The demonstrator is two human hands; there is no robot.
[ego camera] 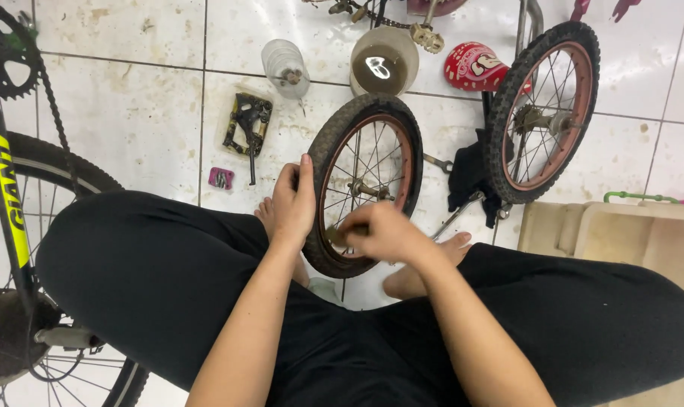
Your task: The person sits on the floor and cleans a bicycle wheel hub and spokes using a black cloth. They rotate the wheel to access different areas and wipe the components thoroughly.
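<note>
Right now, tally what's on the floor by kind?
Small wheels: 2, one held, one by the cloth
Large bicycle wheel: 1
Pedals: 2, black, pale
Tape roll: 1
Wrench: 1
Total: 7

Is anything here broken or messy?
Yes. The small wheel in the person's hands is off its bike, its red rim rusty. A second loose wheel stands behind it, and tools, a pedal and a black cloth lie scattered on the stained tile floor.

wheel: small bicycle wheel [366,181], black tyre, reddish rim, standing upright
position: tyre against left hand [293,203]; rim under right hand [383,232]
</note>
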